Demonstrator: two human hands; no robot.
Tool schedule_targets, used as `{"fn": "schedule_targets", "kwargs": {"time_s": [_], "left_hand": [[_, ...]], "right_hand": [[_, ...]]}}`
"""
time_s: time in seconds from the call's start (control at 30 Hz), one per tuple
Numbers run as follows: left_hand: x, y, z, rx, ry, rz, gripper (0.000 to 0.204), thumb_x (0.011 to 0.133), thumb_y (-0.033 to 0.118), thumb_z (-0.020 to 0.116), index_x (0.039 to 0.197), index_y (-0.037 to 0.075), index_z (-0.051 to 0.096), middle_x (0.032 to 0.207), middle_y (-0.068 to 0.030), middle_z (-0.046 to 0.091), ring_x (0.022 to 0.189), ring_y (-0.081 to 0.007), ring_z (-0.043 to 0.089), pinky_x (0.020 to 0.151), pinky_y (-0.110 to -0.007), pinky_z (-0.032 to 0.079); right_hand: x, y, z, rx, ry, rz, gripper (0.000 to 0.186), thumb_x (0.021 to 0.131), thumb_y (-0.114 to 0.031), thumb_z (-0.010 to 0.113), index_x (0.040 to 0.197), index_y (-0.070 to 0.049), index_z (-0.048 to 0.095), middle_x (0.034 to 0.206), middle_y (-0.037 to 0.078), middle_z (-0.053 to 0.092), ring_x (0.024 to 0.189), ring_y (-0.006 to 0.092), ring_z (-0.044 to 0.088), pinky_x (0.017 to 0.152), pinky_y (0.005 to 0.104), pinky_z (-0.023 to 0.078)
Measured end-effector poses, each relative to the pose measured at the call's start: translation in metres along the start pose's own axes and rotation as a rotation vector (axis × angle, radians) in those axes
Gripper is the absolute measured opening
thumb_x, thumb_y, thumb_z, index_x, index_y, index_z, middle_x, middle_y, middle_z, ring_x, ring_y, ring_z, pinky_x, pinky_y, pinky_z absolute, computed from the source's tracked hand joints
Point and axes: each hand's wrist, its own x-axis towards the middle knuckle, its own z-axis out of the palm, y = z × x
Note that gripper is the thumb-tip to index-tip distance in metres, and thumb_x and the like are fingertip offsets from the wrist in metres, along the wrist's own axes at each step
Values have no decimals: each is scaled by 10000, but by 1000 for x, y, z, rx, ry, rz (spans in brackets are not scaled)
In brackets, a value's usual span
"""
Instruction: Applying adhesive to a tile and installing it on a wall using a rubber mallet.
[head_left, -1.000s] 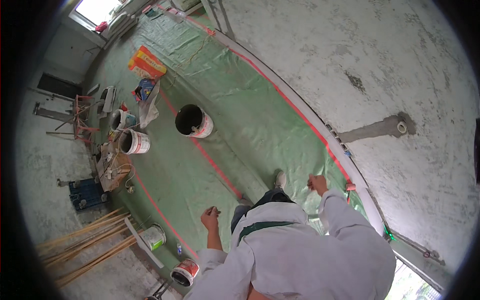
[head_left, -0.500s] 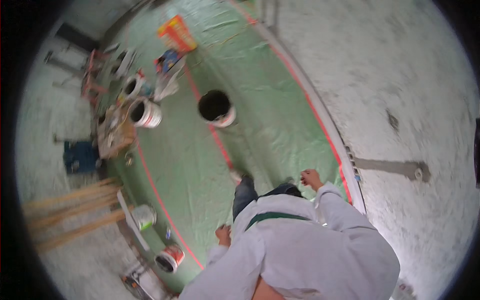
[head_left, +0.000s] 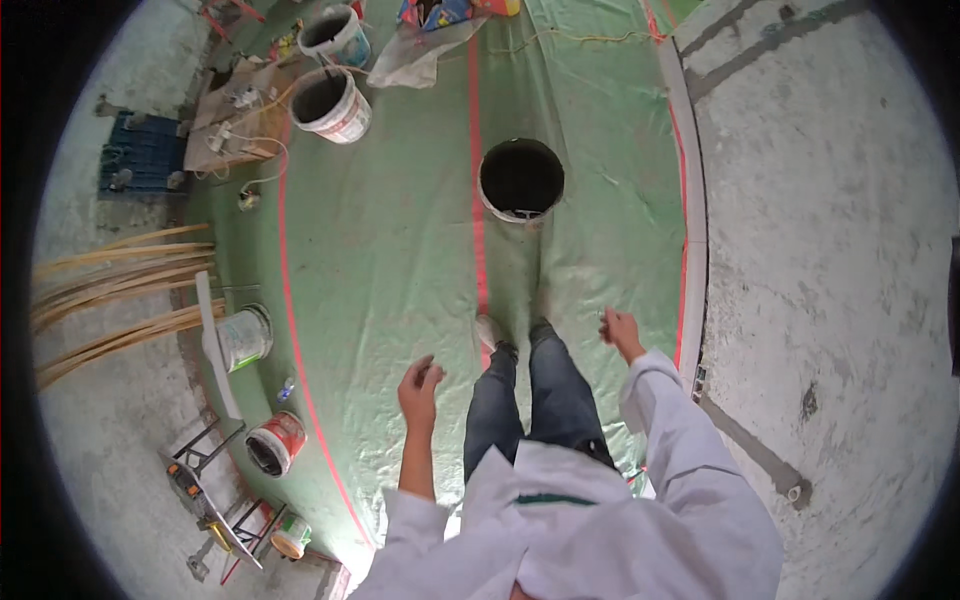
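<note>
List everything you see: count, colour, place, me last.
Large bucket: one, dark inside, upper centre
Paired buckets: two, whitish, upper left
Side buckets: three, white or red, lower left
Wood strips: several, tan, left
Slatted panel: one, blue, upper left
Floor sheeting: one, green, underfoot
Tape lines: three, red, along sheeting
Walls: two, grey, either side
Clutter: uncounted, mixed, left
Shirt: one, white, bottom
Trousers: one, blue, lower centre
Left hand: one, bare, centre left
Right hand: one, bare, centre right

Bucket point(head_left: 521, 216) now straight ahead, left hand point(head_left: 418, 390) farther forward
</note>
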Motion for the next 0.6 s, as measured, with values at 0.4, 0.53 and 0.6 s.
{"fn": "schedule_targets", "kwargs": {"time_s": [0.4,0.53,0.6], "left_hand": [[-158,-330,-3,303,-33,-1021,327,1023,281,638,1204,18,712,1013,-149,751,924,-285,738,834,-383,597],[-185,-331,6,273,-119,-864,303,997,267,636,1155,33,748,1043,-136,788,978,-302,752,857,-397,582],[-153,-320,3,74,20,-825,258,1008,179,615,1180,45,752,1078,-138,800,1016,-258,756,867,-386,571]], "right_hand": [[373,-202,218,-765,-534,-17,444,916,-336,698,663,28,672,610,165,617,543,308,642,559,483,538],[352,-179,271,-791,-455,-169,328,904,-236,692,756,54,655,699,235,686,647,379,708,628,523,565],[328,-165,286,-707,-343,-216,284,914,-218,679,859,61,667,764,268,718,721,417,737,669,545,575]]}}
